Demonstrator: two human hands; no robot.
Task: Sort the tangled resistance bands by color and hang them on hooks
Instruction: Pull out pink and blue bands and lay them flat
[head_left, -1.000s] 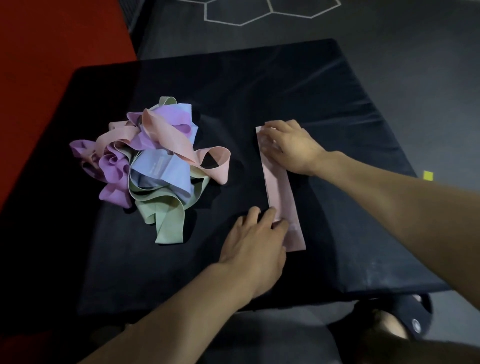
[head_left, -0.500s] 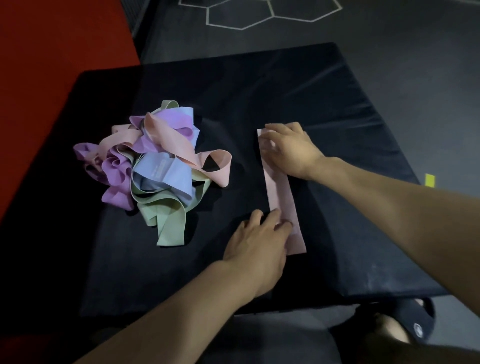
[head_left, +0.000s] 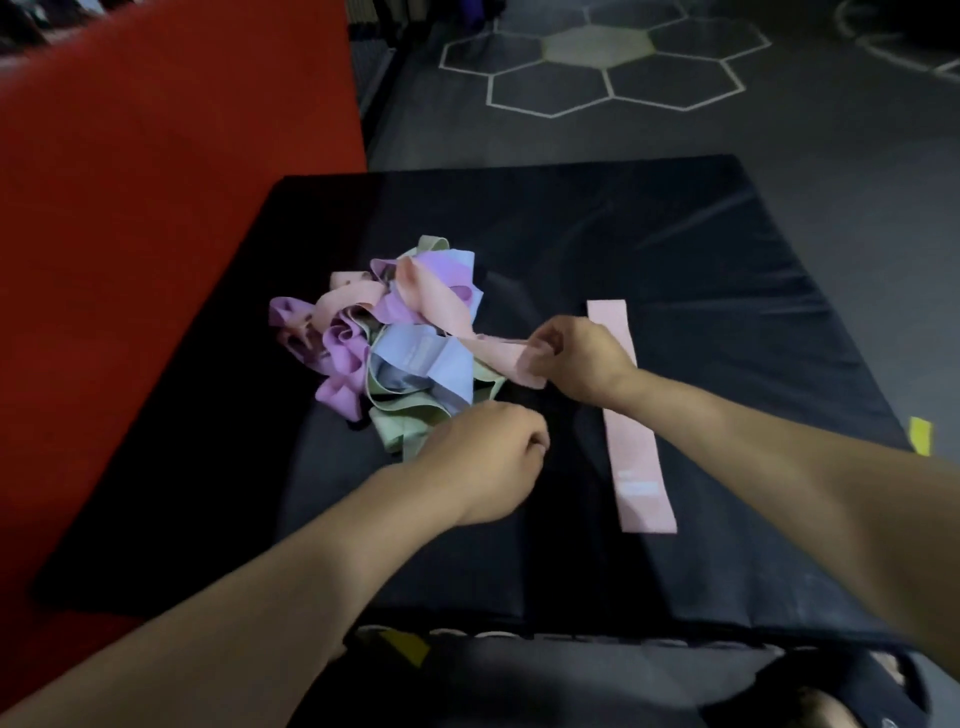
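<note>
The flat pink band lying on the black mat carries a pale printed label near its close end, too blurred for me to read. The blue band in the pile also shows a faint light print, equally unreadable.

My right hand has its fingers curled, pinching the end of a second pink band that trails from the tangled pile toward me and to the right. This hand sits just left of the flat pink band and partly covers its left edge.

My left hand is closed into a loose fist just near of the pile, right beside the green band; I cannot tell whether it grips anything, since the fingers are tucked under.

The pile lies left of centre on the mat, a knot of purple, pink, blue and green loops. The flat pink band lies apart to the right, running from far to near. A red surface borders the mat on the left, and white hexagon lines mark the grey floor beyond.
</note>
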